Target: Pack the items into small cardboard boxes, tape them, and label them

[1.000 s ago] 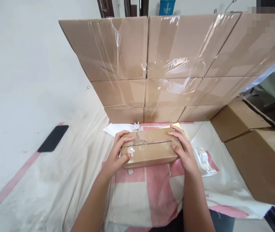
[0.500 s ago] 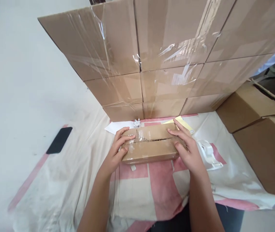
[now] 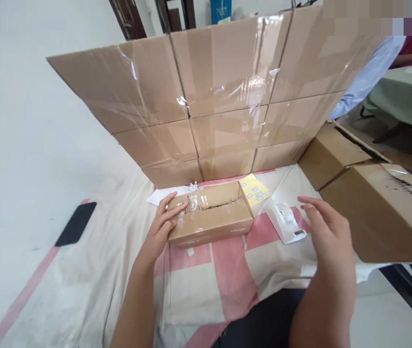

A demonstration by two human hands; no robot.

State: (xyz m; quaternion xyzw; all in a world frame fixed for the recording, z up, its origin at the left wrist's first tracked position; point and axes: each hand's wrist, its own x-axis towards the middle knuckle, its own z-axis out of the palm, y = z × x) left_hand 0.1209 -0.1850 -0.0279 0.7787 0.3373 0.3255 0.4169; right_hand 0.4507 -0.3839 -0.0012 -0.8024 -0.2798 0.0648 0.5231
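Brown oblong cardboard box [image 3: 211,217] sits steadied by your left hand's grip [image 3: 159,229]; your right hand [image 3: 331,231], unclenched, hovers near the white plastic dispenser [image 3: 283,225].

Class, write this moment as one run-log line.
left hand: on left end of cardboard box; right hand: near tape dispenser, not touching; cardboard box: on cloth, top seam ragged

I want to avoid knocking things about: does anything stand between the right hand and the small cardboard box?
Yes: the white tape dispenser stands on the cloth between the right hand and the right end of the cardboard box. Nothing else visible is in that gap.
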